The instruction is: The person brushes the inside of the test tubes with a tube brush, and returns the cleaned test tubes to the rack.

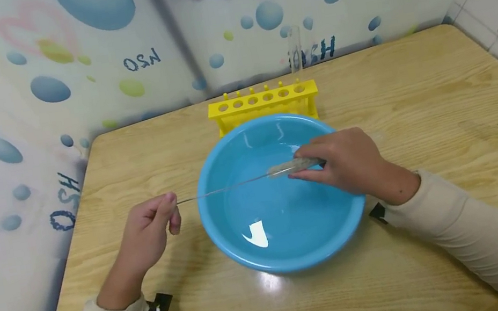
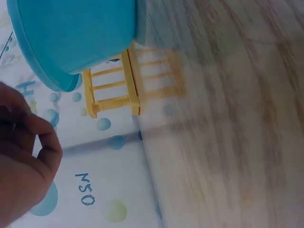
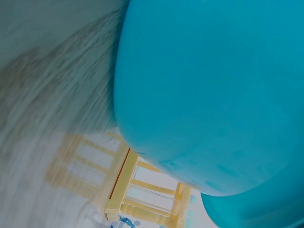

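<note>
Over the blue basin, a test tube brush lies nearly level, its thin wire handle running to the left. My left hand, left of the rim, pinches the end of that wire between thumb and fingers. At the bristle end, my right hand grips from above, above the basin's right side. A glassy shine round the bristles looks like a clear test tube, but its outline is hard to make out. In the left wrist view, part of the left hand shows with bent fingers. The right wrist view shows no hand.
Behind the basin stands a yellow test tube rack, with a clear test tube upright at its right end. Liquid in the basin reflects light. The wooden table meets a wall with printed bubbles at the back.
</note>
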`<state>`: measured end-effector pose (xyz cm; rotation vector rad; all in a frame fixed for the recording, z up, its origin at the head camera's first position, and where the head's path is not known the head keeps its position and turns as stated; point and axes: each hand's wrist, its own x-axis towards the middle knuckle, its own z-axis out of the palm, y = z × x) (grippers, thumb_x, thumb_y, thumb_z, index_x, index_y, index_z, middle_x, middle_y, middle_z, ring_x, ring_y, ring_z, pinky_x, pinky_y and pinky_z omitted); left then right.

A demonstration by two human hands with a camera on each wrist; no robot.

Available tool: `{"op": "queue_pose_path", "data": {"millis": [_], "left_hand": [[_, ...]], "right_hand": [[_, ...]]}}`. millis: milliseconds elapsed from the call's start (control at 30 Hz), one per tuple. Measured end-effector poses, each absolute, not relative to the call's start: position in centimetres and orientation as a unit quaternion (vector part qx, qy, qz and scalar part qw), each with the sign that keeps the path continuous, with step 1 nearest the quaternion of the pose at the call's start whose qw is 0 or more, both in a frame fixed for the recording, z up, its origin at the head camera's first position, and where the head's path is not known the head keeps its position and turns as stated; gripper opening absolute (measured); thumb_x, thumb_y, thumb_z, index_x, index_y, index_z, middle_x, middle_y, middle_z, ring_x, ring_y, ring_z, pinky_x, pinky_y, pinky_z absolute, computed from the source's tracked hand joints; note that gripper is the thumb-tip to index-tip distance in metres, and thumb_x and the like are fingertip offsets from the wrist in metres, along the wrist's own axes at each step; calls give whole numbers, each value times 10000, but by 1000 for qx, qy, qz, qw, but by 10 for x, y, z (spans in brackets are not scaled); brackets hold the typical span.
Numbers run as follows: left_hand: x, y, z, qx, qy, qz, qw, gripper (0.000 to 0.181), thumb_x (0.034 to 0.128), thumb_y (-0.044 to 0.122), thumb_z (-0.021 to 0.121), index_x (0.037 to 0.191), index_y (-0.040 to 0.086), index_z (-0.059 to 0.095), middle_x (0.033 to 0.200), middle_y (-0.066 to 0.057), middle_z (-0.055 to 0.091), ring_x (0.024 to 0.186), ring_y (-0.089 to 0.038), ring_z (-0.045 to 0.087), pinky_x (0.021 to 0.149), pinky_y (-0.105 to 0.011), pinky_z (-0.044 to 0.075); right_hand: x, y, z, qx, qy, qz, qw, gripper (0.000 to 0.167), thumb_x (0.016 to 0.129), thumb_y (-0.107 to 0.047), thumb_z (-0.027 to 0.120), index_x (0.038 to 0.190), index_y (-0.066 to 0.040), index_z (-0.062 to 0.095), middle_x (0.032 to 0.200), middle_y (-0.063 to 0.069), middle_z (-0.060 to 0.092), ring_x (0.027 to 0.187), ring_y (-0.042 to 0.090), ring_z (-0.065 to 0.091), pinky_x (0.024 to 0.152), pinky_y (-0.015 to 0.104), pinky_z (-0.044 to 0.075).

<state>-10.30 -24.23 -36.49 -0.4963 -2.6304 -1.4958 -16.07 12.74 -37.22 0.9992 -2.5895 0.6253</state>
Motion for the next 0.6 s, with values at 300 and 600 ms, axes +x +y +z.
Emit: {"op": "queue_pose_path", "data": {"millis": [300,600], "left_hand": [[-98,-239,-365,-167,-871,-461,35,351,1080,106,414,753,114,540,636,11,524,515,-158,383,570,-289,389],[-100,-227,-369,-189,-902,-387,26,401,1099,148,361,730,154,519,630,58,503,510,-84,401,492,-263,385]], "right_hand": [[-162,128,-373,341,-903,217,147,344,792,-437,831,967,-144,785,837,-7,768,610,108,652,458,213,376],[-162,126,-370,342,-905,210,142,331,796,-424,833,964,-142,783,850,-9,769,659,121,681,490,222,423]]}}
